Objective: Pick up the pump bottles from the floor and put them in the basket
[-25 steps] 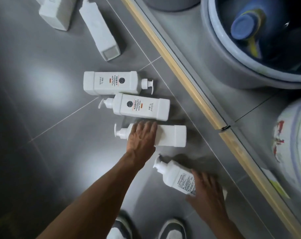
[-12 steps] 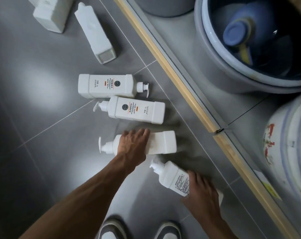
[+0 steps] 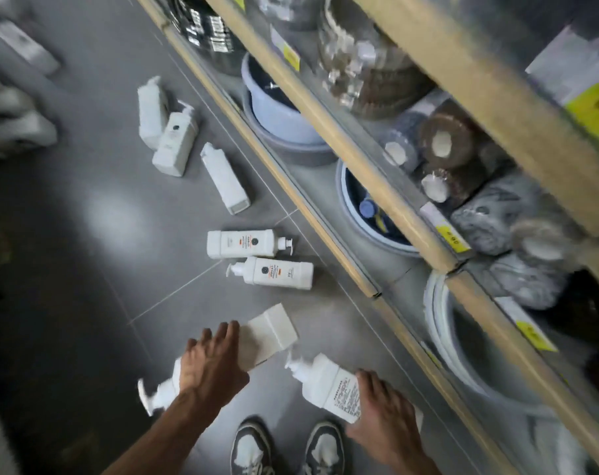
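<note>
Both my hands close on white pump bottles above the grey tiled floor (image 3: 85,269), beside the foot of a wooden shelf (image 3: 359,156). My left hand (image 3: 212,365), palm down on an outstretched arm, wraps its fingers over the middle of the first bottle (image 3: 267,332), which tilts with its square base raised and its pump toward me. My right hand (image 3: 383,416) grips the base end of the second bottle (image 3: 325,382), whose label carries dense black print (too small to read). The third bottle (image 3: 241,244) and fourth bottle (image 3: 281,273) lie side by side on the floor ahead, near the shelf's bottom edge, each with a dark round mark and an orange patch among unreadable lettering. The shelf's yellow tags (image 3: 452,238) are blurred.
</note>
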Demonstrator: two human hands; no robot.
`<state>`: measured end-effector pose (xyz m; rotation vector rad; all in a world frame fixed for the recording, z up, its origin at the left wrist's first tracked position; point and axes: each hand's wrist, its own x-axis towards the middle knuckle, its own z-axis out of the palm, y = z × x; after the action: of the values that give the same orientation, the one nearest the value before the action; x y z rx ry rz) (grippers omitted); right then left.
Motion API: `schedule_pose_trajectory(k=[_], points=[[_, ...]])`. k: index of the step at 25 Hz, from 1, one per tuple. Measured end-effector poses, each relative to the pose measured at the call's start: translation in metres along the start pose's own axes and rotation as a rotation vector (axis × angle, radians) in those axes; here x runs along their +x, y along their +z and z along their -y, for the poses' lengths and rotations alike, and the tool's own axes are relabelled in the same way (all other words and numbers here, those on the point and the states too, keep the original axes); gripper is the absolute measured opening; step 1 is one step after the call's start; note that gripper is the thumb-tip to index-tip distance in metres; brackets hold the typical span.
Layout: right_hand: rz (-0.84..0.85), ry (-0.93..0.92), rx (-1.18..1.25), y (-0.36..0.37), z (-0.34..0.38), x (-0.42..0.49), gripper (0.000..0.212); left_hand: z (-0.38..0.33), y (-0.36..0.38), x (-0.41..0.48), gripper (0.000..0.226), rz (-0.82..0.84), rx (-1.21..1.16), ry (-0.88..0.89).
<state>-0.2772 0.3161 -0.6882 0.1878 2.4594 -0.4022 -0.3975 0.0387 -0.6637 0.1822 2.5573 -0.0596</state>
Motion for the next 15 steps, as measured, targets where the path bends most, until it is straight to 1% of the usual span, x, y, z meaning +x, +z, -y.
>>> schedule_pose_trajectory(k=[3,6,8,10,15], points=[[-0.028,-0.007,-0.035,-0.064,0.019,-0.069,0.089,0.004,-0.059,-0.077,0.072,0.002,-0.072,-0.072],[-0.003,0.041,-0.027,-0.140,0.037,-0.155,0.083,-0.002,-0.134,-0.157,0.071,0.022,-0.100,-0.121],[-0.015,0.104,-0.037,-0.187,0.043,-0.204,0.079,-0.013,-0.181,-0.198,0.068,0.001,-0.121,-0.111],[-0.043,0.138,-0.029,-0.227,0.045,-0.236,0.080,-0.026,-0.218,-0.224,0.069,-0.012,-0.142,-0.098],[-0.194,0.175,-0.044,-0.317,0.042,-0.305,0.081,-0.063,-0.308,-0.281,0.077,-0.081,-0.140,0.021]])
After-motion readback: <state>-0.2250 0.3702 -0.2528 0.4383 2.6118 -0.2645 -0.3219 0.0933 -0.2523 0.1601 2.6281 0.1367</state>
